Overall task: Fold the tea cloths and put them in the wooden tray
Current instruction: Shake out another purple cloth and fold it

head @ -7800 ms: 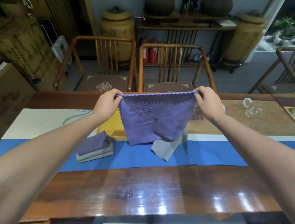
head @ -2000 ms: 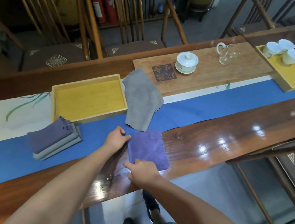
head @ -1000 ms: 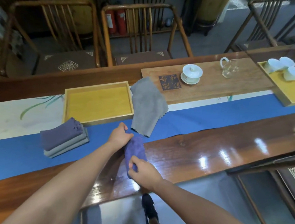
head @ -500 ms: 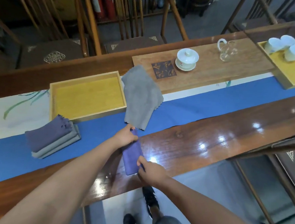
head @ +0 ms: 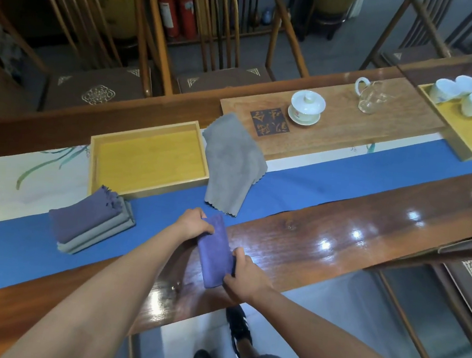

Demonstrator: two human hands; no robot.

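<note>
At lower centre, the left hand (head: 194,224) and right hand (head: 245,275) pinch opposite ends of a folded purple tea cloth (head: 215,251) (a narrow strip) on the glossy wooden tabletop (head: 337,237).

Counts around the empty wooden tray (head: 149,159)

Two trays; five cloths: three stacked (head: 91,224) at its near-left corner, one grey (head: 232,161) just right, one purple (head: 215,250) nearer; three cups (head: 461,93) far right.

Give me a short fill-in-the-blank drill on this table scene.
1. Both hands, left hand and right hand, hold a folded ____ cloth.
2. The unfolded cloth beside the wooden tray is ____.
3. The folded stack lies on the ____ runner.

Missing: purple; grey; blue
</note>
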